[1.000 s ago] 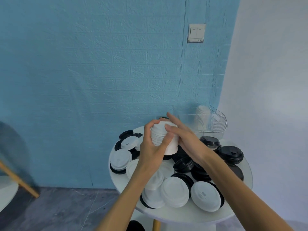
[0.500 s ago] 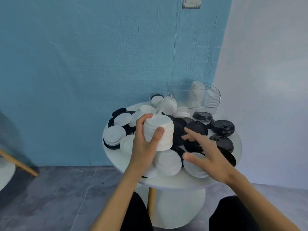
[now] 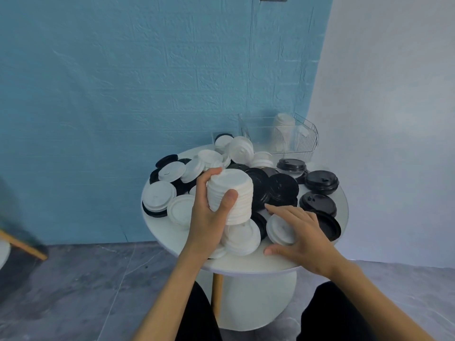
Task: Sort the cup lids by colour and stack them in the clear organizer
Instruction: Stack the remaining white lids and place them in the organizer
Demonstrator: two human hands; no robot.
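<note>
Two hands work over the round white worktop (image 3: 246, 265). The left hand (image 3: 209, 217) has its grip curled round a tall stack of white lids (image 3: 232, 195), thumb across the front and fingers behind, held above the near edge. The right hand (image 3: 299, 236) is spread with relaxed fingers, index and thumb bracketing a single white lid (image 3: 279, 228) near the near-right edge; its grip has not closed on anything. Risk: the stack is held by side pressure alone, so a slack or tilted hold could let the smooth moulded lids slide apart and scatter. Risk: the lid under the right hand overlaps a black lid (image 3: 328, 225), and a careless lift could drag that one over the edge. All lids are thin ribbed plastic discs with raised rims; white ones lie mostly toward the left and far edges, black ones (image 3: 283, 187) toward the right. The clear organizer (image 3: 295, 140), ribbed and transparent, sits at the far right edge and already contains a white stack.
</note>
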